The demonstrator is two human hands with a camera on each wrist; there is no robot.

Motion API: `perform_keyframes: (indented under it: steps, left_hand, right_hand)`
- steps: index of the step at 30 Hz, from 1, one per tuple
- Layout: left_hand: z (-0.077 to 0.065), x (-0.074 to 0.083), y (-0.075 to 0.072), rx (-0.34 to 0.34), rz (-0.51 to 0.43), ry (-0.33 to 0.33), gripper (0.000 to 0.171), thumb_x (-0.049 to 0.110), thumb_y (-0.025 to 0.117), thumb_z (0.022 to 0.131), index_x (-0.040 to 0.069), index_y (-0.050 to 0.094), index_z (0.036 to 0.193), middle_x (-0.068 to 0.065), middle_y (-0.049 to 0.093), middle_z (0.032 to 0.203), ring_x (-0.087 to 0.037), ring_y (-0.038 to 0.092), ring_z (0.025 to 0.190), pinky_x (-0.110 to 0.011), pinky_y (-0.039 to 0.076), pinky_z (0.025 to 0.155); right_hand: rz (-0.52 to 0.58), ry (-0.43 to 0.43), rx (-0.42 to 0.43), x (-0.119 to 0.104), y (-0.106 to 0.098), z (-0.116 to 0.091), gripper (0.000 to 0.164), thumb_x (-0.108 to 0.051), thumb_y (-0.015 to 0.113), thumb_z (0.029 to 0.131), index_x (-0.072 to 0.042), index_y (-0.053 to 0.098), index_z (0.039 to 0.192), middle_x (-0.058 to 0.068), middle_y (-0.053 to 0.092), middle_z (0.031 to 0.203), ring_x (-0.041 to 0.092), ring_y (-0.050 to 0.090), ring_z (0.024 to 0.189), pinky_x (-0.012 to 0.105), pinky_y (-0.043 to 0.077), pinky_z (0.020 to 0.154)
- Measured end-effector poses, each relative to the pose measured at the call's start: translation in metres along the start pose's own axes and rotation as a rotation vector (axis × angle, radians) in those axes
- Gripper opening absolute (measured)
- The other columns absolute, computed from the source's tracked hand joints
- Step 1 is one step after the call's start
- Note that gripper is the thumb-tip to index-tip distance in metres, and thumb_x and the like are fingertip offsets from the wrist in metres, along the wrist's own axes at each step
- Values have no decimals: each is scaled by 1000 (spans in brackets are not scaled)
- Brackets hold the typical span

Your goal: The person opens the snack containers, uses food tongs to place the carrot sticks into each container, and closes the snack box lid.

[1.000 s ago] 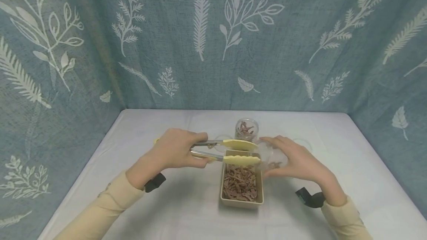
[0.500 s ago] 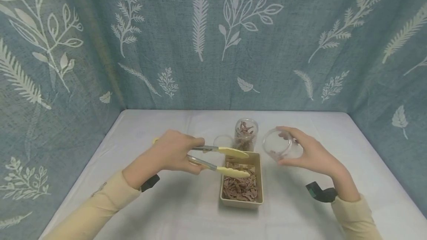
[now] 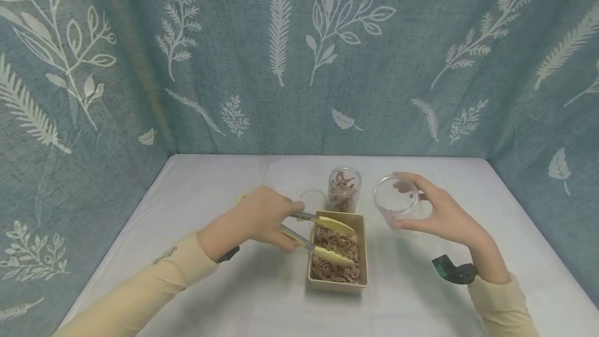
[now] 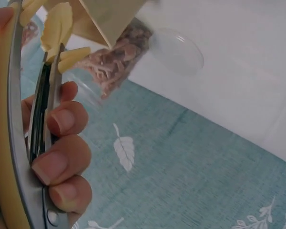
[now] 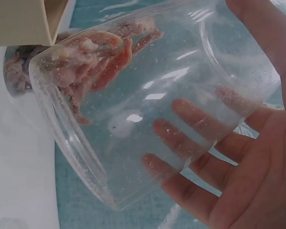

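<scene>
My left hand [image 3: 262, 217] grips metal tongs [image 3: 299, 237] with yellow tips. Those tips are spread apart over a beige rectangular box [image 3: 339, 288] of brown strips [image 3: 335, 270] that look like dried meat; whether they touch the strips, I cannot tell. In the left wrist view, fingers curl round the tongs' handle [image 4: 14, 119]. To the right of the box, my right hand [image 3: 442, 209] holds a clear jar [image 3: 396, 196], tilted, its mouth toward the head camera. A small clump of strips [image 5: 93, 57] lies inside at one end of that jar in the right wrist view.
Behind the box stands a second clear jar [image 3: 344, 191], partly filled with brown strips. A clear round lid [image 3: 312, 199] lies flat to its left. White cloth [image 3: 262, 300] covers the table, and a blue-green leaf-patterned curtain [image 3: 299, 113] hangs at the back.
The right hand has carried its jar away from the tongs to the right and turned its mouth upward. The tongs have moved down over the strips, their tips spreading wider.
</scene>
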State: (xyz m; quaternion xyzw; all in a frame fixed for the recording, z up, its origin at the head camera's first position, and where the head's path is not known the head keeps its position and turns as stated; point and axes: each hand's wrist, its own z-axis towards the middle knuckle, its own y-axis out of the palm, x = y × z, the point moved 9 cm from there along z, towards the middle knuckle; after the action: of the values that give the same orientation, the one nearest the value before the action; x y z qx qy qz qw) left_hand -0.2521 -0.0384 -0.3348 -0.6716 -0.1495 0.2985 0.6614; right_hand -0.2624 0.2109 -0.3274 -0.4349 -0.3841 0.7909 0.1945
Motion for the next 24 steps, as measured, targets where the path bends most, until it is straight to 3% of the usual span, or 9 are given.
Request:
perform_keyframes:
  steps: [5, 11, 16, 24]
  left_hand:
    - [6, 5, 10, -81, 18, -7, 51, 65, 60, 66, 21, 52, 89, 13, 44, 58, -6, 33, 46, -23, 29, 41]
    - [9, 9, 13, -47, 27, 10, 54, 67, 61, 65, 21, 54, 92, 12, 44, 56, -5, 29, 45, -22, 28, 39]
    - [10, 8, 16, -29, 1, 12, 53, 67, 62, 65, 21, 54, 90, 12, 41, 54, -4, 26, 45, -20, 25, 38]
    - [8, 2, 23, -98, -73, -10, 53, 68, 63, 63, 22, 52, 87, 13, 39, 55, -5, 29, 47, -21, 23, 41]
  right_hand:
    - [35, -10, 4, -1, -4, -2, 87, -26, 82, 69, -28, 34, 141, -6, 55, 124, 6, 49, 112, 34, 43, 87]
    - [126, -55, -2, -3, -9, -3, 89, -13, 82, 68, -23, 33, 142, -3, 54, 124, 5, 50, 113, 26, 43, 88]
    - [134, -60, -3, -2, -10, -4, 91, -11, 83, 67, -22, 33, 142, -2, 54, 124, 6, 50, 113, 26, 43, 90]
    - [134, -45, -2, -1, -11, -4, 92, -10, 83, 67, -21, 33, 143, -1, 54, 124, 5, 50, 113, 21, 40, 91]
